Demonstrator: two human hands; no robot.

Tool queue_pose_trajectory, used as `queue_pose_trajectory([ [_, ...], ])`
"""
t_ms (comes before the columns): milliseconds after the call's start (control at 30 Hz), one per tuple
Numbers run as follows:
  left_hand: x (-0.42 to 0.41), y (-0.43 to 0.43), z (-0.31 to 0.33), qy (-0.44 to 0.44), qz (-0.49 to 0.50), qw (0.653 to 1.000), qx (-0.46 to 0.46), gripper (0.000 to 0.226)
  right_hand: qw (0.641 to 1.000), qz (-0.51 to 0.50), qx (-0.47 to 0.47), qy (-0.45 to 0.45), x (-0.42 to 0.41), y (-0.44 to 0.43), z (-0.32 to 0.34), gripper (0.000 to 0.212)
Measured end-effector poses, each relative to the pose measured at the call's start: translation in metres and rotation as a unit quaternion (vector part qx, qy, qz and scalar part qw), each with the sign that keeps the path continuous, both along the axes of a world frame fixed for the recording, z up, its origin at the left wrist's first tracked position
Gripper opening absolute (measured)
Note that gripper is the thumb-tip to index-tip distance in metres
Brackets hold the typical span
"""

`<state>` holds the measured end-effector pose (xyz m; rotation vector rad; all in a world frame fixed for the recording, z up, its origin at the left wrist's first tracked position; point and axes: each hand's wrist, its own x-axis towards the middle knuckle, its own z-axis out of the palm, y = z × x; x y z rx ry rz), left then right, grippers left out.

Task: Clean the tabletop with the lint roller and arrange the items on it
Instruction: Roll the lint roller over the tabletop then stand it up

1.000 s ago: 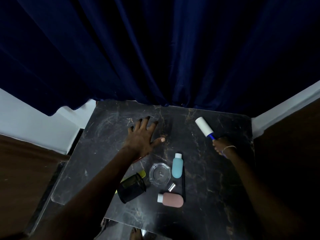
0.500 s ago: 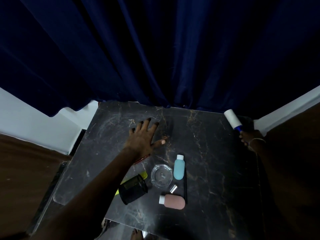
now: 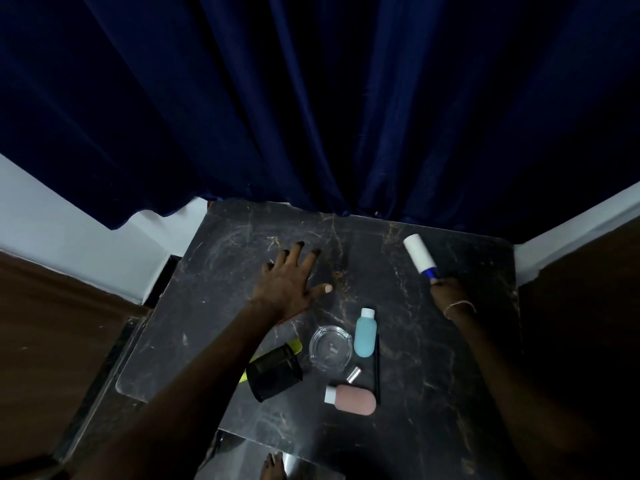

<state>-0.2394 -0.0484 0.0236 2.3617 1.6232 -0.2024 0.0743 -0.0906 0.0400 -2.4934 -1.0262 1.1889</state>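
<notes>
A dark marble tabletop fills the lower middle of the view. My left hand lies flat on it with fingers spread, holding nothing. My right hand grips the blue handle of a white lint roller, whose roll rests on the far right part of the table. Near the front lie a blue bottle, a pink bottle, a clear glass ashtray, a tipped black mesh cup, a yellow-green comb, a small silver cap and a thin black pen.
A dark blue curtain hangs right behind the table's far edge. White wall strips and brown floor flank the table. A red pen is mostly hidden under my left wrist.
The lint roller swung out to the table's far right corner, then came back inward to the left over the tabletop. My left hand stayed flat in place.
</notes>
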Motion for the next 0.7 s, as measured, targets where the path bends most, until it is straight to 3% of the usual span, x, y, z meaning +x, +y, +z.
queue_pose_trajectory([
  [100, -0.004, -0.004, 0.003, 0.003, 0.001, 1.000, -0.005, 0.090, 0.997, 0.010, -0.020, 0.076, -0.020, -0.001, -0.010, 0.038],
  [233, -0.011, -0.007, 0.005, 0.002, 0.007, 1.000, -0.016, 0.090, 0.983, -0.047, -0.042, 0.172, -0.041, -0.006, -0.013, 0.021],
  [300, -0.015, -0.008, 0.005, 0.002, 0.007, 1.000, -0.019, 0.091, 0.975, -0.031, -0.068, 0.210, -0.050, -0.012, -0.010, 0.018],
  [500, -0.017, -0.008, 0.002, 0.007, 0.006, 1.000, -0.019, 0.090, 0.981, -0.009, -0.032, 0.192, -0.058, -0.021, -0.025, 0.015],
  [700, -0.013, -0.005, -0.003, 0.013, 0.007, 0.999, -0.035, 0.092, 0.980, -0.052, 0.006, 0.193, -0.035, -0.016, -0.030, 0.022],
])
